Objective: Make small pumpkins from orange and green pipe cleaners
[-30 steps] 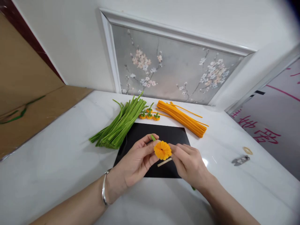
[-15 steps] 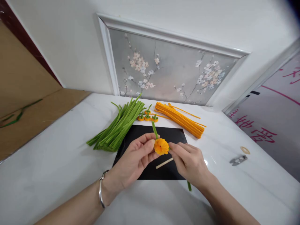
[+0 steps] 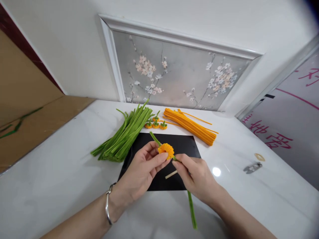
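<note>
Between thumb and fingers, my left hand (image 3: 147, 164) pinches an orange pipe-cleaner pumpkin (image 3: 166, 151), a small ribbed ring. A green pipe cleaner (image 3: 191, 210) runs through it; one end sticks up at the upper left, and the long end hangs below my right hand (image 3: 195, 172). The right thumb and fingers are closed on this green stem at the pumpkin's right side. Under both hands lies a black mat (image 3: 178, 141) with a pale thin stick (image 3: 171, 174) on it, partly hidden by the right hand.
Behind the mat stand several finished small orange pumpkins with green tops (image 3: 156, 124). A green pipe-cleaner bundle (image 3: 124, 136) lies left, an orange bundle (image 3: 190, 126) right. Thread snips (image 3: 253, 168) and a beige rubber band (image 3: 259, 157) rest at the right. A framed floral panel (image 3: 174, 69) backs the table.
The pumpkin has tilted and shifted slightly left and up in my left hand. My right hand has moved left, and more of the green pipe cleaner now hangs below it.
</note>
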Demonstrator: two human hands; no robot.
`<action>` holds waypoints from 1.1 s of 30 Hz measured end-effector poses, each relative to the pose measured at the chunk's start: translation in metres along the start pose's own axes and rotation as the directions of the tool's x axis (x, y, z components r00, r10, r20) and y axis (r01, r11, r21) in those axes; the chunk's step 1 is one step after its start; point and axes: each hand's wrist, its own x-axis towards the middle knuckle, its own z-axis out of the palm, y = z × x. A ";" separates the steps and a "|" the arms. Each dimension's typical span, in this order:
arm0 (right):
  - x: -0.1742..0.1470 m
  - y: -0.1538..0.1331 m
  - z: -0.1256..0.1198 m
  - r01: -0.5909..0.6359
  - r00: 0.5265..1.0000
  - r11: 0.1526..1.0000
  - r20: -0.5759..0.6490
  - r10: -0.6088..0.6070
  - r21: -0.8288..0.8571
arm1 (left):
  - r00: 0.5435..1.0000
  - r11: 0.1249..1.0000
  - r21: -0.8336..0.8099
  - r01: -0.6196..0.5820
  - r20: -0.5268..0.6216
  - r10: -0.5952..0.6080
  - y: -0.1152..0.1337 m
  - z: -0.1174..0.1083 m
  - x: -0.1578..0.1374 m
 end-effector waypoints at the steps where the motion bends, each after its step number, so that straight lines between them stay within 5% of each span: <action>1: 0.000 -0.001 -0.001 -0.019 1.000 0.999 0.004 0.019 0.031 | 1.000 0.998 0.055 -0.025 0.013 0.024 0.000 0.000 0.000; 10: 0.004 -0.009 -0.011 -0.160 0.987 0.958 0.036 0.156 0.239 | 0.950 0.769 0.559 -0.310 0.150 0.275 0.002 0.000 0.002; 16: -0.001 -0.015 0.006 -0.194 0.981 0.954 0.036 0.191 0.229 | 0.842 0.491 0.709 -0.506 0.284 0.459 -0.008 -0.009 -0.002; 22: 0.002 -0.019 0.004 -0.510 0.853 0.656 0.428 0.299 0.557 | 0.850 0.528 0.670 -0.521 0.351 0.394 0.002 -0.014 -0.002; 24: 0.003 -0.021 0.003 -0.490 0.866 0.676 0.397 0.304 0.550 | 0.845 0.513 0.675 -0.531 0.376 0.380 0.002 -0.014 -0.001; 29: 0.004 -0.022 0.004 -0.471 0.873 0.744 0.371 0.317 0.474 | 0.771 0.295 0.729 -0.617 0.485 0.413 -0.007 -0.019 0.001; 33: 0.008 -0.013 0.002 -0.377 0.916 0.860 0.275 0.292 0.344 | 0.796 0.361 0.721 -0.591 0.449 0.406 -0.008 -0.018 -0.001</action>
